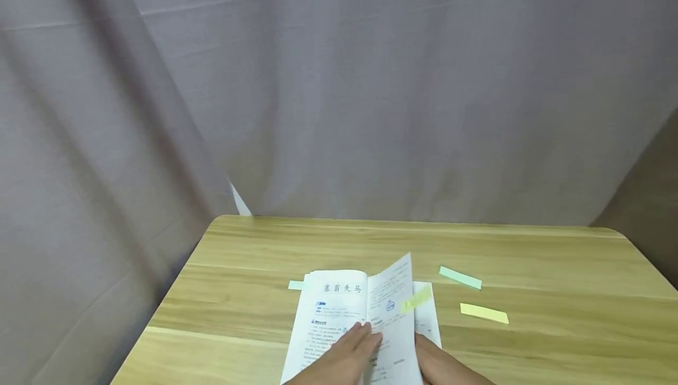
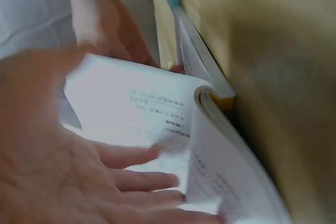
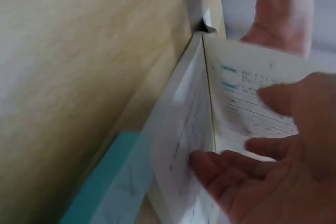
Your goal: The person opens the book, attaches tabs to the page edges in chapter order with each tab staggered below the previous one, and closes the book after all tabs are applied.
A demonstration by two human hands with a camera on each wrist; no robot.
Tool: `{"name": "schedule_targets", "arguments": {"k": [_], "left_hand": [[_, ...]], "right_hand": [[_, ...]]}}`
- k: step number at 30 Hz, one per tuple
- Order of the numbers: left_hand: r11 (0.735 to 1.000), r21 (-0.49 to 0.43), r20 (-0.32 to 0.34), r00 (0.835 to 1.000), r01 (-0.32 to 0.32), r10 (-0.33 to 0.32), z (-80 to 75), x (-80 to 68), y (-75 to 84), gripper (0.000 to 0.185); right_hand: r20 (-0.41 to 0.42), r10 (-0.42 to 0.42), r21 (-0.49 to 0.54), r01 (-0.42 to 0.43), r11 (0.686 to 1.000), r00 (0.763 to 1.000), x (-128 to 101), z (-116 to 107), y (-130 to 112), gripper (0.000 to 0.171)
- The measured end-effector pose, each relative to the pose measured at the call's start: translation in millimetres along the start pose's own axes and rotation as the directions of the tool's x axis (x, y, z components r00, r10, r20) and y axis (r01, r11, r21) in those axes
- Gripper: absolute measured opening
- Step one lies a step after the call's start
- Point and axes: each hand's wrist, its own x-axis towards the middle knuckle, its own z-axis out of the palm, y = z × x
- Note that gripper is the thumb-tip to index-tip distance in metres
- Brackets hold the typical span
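An open book (image 1: 339,291) with Chinese print lies near the table's front edge, a leaf (image 1: 394,291) standing up from its middle. My left hand (image 1: 346,355) is on the left side of that leaf, its fingers extended and touching the paper. Behind the leaf, my right hand (image 1: 445,364) is partly hidden; in the right wrist view its loosely bent fingers (image 3: 210,169) touch a page. A yellow sticky strip (image 1: 417,299) juts from the right side of the book, and a pale green strip (image 1: 296,285) sticks out at its left edge.
To the right of the book, a green strip (image 1: 459,277) and a yellow strip (image 1: 484,313) lie on the wooden table (image 1: 572,279). A grey curtain (image 1: 371,96) hangs behind the table.
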Motion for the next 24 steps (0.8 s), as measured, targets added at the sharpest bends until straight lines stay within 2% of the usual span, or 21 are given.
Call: {"name": "schedule_targets", "arguments": {"k": [2,3,4,5,7,8,9,10,11,12,13,15,17,21,24], "left_hand": [[0.981,-0.191,0.005,1.000,-0.010,0.011,-2.6,-5.6,-4.5,0.101],[0.959,-0.283,0.000,1.000,-0.028,0.030,-4.0,-8.2,-7.4,0.099],[0.929,-0.367,-0.013,0.999,-0.048,0.047,-5.4,-10.8,-10.6,0.095],[0.888,-0.455,-0.025,0.998,-0.066,0.061,-7.2,-13.6,-14.1,0.088],[0.793,-0.603,-0.051,0.996,-0.088,0.071,-12.0,-20.2,-22.2,0.074],[0.726,-0.684,-0.053,0.997,-0.077,0.056,-14.8,-23.6,-26.6,0.069],[0.677,-0.734,-0.056,0.998,-0.065,0.034,-17.9,-26.9,-30.9,0.064],[0.643,-0.764,-0.063,0.998,-0.045,-0.005,-21.3,-30.2,-35.3,0.060],[0.630,-0.776,-0.070,0.996,-0.026,-0.046,-24.3,-33.3,-39.8,0.054],[0.636,-0.772,-0.083,0.992,-0.005,-0.092,-26.9,-36.1,-44.5,0.050],[0.661,-0.750,-0.098,0.986,0.017,-0.136,-29.1,-38.5,-49.1,0.044],[0.752,-0.656,-0.134,0.969,0.070,-0.207,-31.8,-42.8,-58.2,0.035],[0.811,-0.566,-0.157,0.947,0.144,-0.279,-32.3,-46.1,-65.1,0.034],[0.890,-0.383,-0.197,0.919,0.247,-0.340,-28.5,-47.1,-71.2,0.039],[0.929,-0.213,-0.232,0.908,0.303,-0.349,-26.3,-45.5,-70.0,0.042]], "right_hand": [[0.016,-0.009,0.019,0.009,1.000,1.000,7.9,5.7,-8.6,0.074],[0.022,-0.018,-0.012,0.018,1.000,1.000,10.5,8.2,-11.4,0.076],[0.016,-0.006,-0.087,0.008,0.996,1.000,13.1,10.7,-13.9,0.076],[0.005,0.005,-0.173,-0.004,0.985,1.000,16.0,13.0,-15.6,0.074],[-0.005,0.025,-0.348,-0.025,0.937,1.000,20.8,18.3,-16.8,0.068],[0.004,0.031,-0.375,-0.028,0.926,0.999,22.8,20.3,-17.1,0.067],[0.011,0.041,-0.407,-0.033,0.913,0.999,24.4,22.0,-17.1,0.066],[0.022,0.065,-0.422,-0.050,0.905,0.998,26.0,22.9,-17.3,0.065],[0.035,0.086,-0.421,-0.063,0.905,0.996,27.5,23.1,-17.9,0.065],[0.047,0.109,-0.413,-0.080,0.907,0.993,28.5,22.7,-18.8,0.064],[0.064,0.127,-0.390,-0.092,0.916,0.990,29.7,21.7,-19.9,0.063],[0.086,0.147,-0.356,-0.107,0.928,0.985,31.7,19.0,-22.0,0.061],[0.096,0.137,-0.340,-0.097,0.935,0.986,32.5,16.3,-23.3,0.059],[0.090,0.090,-0.359,-0.052,0.932,0.992,30.6,12.6,-22.4,0.055],[0.094,0.051,-0.403,-0.008,0.915,0.994,27.7,11.4,-21.1,0.054]]}}
